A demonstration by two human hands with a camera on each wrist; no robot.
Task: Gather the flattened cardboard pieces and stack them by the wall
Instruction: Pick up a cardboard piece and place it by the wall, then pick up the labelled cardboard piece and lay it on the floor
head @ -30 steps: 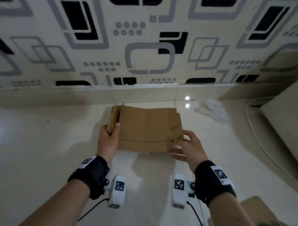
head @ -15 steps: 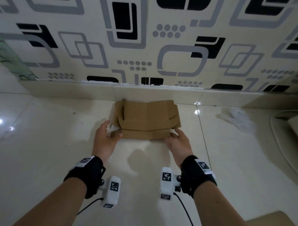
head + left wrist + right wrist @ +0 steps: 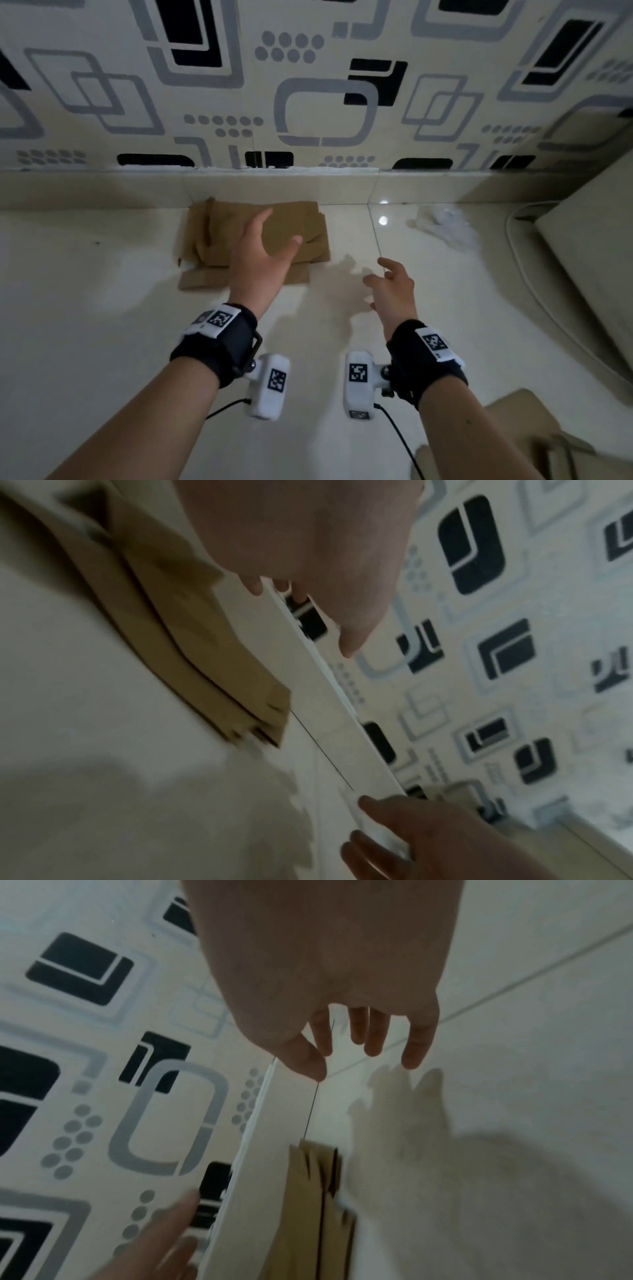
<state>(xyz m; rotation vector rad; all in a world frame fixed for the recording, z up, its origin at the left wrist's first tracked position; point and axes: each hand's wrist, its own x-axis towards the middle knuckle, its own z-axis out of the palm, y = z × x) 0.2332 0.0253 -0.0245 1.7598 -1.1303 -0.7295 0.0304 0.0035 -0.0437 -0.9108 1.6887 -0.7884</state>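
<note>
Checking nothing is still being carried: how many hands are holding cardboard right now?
0. The left hand hovers open above the cardboard stack by the wall; the right hand is open over bare floor.

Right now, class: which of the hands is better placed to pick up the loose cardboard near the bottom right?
Right. The right hand hangs open on the side of the loose cardboard; the left hand is over the cardboard stack by the wall.
</note>
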